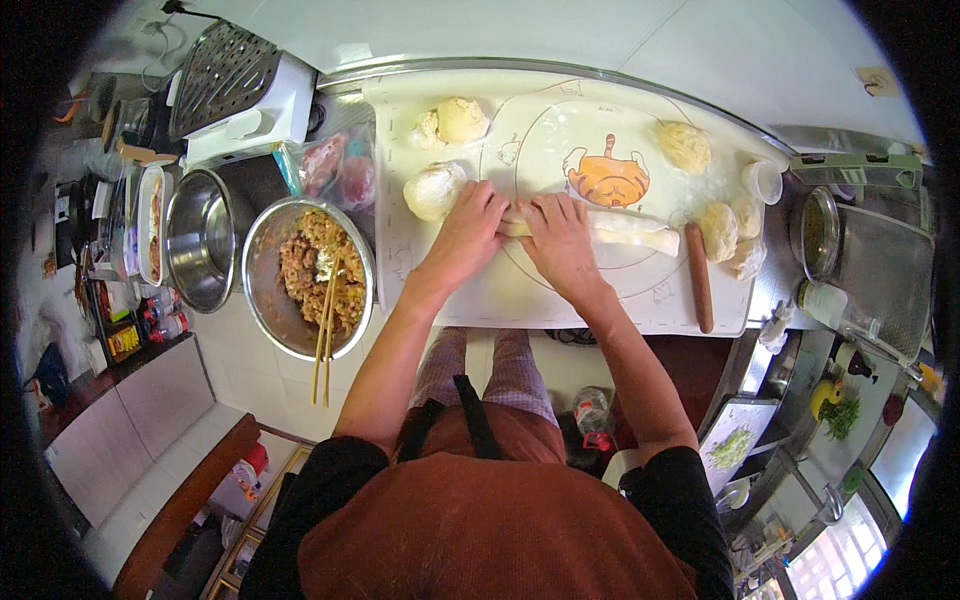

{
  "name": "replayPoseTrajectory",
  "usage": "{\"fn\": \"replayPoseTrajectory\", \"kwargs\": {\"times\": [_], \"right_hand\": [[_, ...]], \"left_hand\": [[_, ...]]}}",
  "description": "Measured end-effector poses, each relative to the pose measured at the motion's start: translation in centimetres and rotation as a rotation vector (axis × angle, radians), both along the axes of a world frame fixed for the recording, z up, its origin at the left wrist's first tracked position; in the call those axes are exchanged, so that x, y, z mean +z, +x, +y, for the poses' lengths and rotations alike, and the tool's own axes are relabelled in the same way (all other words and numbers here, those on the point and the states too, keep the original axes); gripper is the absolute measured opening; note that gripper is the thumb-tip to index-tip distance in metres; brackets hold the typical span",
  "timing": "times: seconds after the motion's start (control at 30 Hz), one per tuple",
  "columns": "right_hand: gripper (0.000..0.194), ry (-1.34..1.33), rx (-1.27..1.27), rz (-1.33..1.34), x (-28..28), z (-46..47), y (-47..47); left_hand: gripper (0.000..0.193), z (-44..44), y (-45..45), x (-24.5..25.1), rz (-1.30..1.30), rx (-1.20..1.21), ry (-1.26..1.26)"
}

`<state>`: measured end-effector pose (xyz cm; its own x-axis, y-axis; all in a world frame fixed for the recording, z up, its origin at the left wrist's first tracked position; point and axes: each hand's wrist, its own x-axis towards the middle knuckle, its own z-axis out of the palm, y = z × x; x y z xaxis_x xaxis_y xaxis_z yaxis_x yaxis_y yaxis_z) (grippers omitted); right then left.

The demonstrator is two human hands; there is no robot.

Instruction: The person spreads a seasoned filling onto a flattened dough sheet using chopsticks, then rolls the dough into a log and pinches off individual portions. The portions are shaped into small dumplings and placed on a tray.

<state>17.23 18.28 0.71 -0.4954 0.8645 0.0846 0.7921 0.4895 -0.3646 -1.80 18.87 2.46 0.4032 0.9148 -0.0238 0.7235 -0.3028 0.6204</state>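
A long white dough rope (634,231) lies across the printed pastry mat (442,292). My left hand (472,232) curls over its left end, fingers bent and hiding that stretch. Close beside it, my right hand (559,232) grips the rope farther along, and a short piece of dough shows between the two hands. To the right of my right hand the rope runs uncovered, ending near a wooden rolling pin (699,277). A floured dough ball (434,191) rests just left of my left hand.
More dough lumps (461,120) sit at the mat's back left, with another dough ball (684,147) and several dough pieces (718,231) at right. A steel bowl of filling (307,277) with chopsticks (327,330) overhanging its rim stands left, beside an empty steel bowl (201,240).
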Motion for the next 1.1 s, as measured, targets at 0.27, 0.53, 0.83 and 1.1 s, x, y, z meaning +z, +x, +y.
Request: {"fn": "replayPoseTrajectory", "kwargs": {"times": [0.27,0.53,0.83,1.1], "right_hand": [[0.055,0.030,0.017,0.073,0.7,0.0,-1.9],[0.053,0.030,0.055,0.083,0.6,0.3,-2.7],[0.063,-0.149,0.055,-0.078,1.6,0.7,-4.6],[0.051,-0.346,-0.045,0.064,12.5,2.0,-10.2]], "left_hand": [[0.043,-1.4,0.2,-0.6,0.230,0.023,0.293],[0.040,-8.7,-1.0,2.1,-0.191,0.396,0.148],[0.027,-15.2,-2.2,0.8,-0.362,0.304,-0.022],[0.017,-18.2,-3.2,-1.3,-0.377,0.196,-0.067]]}}
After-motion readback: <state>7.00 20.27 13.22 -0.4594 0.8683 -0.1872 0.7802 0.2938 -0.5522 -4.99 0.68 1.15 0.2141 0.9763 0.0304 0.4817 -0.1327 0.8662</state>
